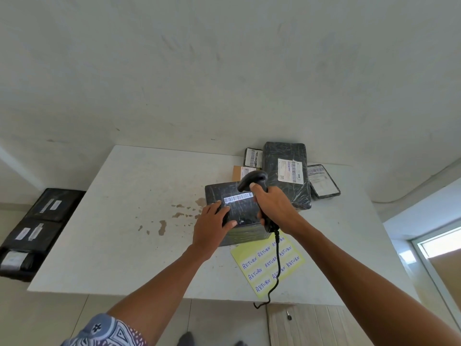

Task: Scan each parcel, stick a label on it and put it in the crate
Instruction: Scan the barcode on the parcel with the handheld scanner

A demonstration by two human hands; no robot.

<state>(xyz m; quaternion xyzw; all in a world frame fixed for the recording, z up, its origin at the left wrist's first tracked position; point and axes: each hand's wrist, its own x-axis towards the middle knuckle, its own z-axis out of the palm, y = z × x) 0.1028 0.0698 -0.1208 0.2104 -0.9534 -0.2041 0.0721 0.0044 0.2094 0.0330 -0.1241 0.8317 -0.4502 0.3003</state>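
Note:
A black wrapped parcel (243, 213) with a white barcode strip lies on the white table (124, 221). My left hand (212, 226) rests flat on its near left part, fingers spread. My right hand (273, 208) grips a black barcode scanner (252, 181), whose head points down at the barcode from just above the parcel. The scanner's cable (277, 265) runs down over a yellow sheet of "RETURN" labels (264, 264) lying next to the parcel's near edge. A black crate (37, 226) to the left of the table holds several black parcels.
More parcels sit at the table's far right: a large black one (287, 171), a small black one (323, 181), another small one (253, 157) and a brown box (238, 172). Brown stains mark the table's middle. A wall rises behind the table.

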